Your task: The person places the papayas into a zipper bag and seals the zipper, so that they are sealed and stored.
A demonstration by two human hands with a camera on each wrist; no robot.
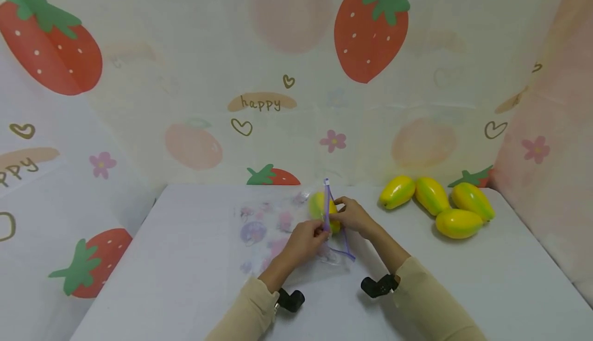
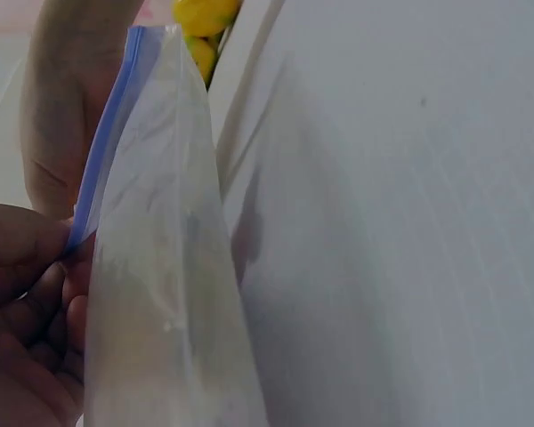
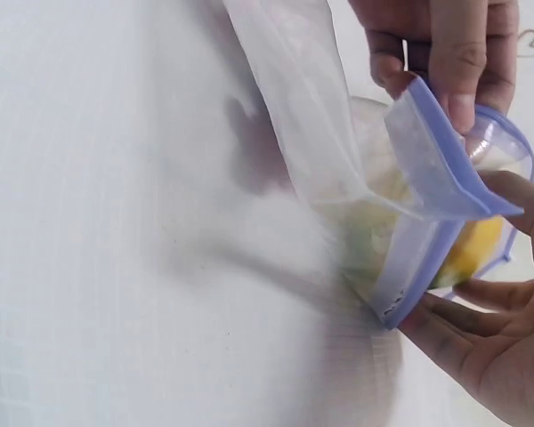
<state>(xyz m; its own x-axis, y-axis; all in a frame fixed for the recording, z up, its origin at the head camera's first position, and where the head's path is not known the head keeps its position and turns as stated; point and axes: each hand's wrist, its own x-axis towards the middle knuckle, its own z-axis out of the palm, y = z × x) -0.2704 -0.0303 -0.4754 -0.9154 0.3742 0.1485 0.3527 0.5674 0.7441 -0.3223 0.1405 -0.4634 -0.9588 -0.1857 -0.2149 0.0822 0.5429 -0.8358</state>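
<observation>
A clear zip bag (image 1: 284, 221) with purple zipper edges and pink and purple prints lies in front of me. My left hand (image 1: 306, 239) pinches its zipper edge between thumb and fingers. At the bag's open mouth, a glossy yellow-and-green papaya (image 3: 477, 247) is partly inside, seen through the film in the head view. My right hand (image 1: 355, 216) holds the papaya, thumb on one side and fingers on the other, close to the zipper edges. In the left wrist view the bag's film (image 2: 169, 294) stands upright beside my left hand, hiding the papaya.
Several more papayas (image 1: 458, 223) lie grouped at the back right of the white table (image 1: 185, 258). Behind the table hangs a cloth (image 1: 204, 68) printed with strawberries, hearts and flowers. A black wrist camera (image 1: 379, 285) sits on the right wrist.
</observation>
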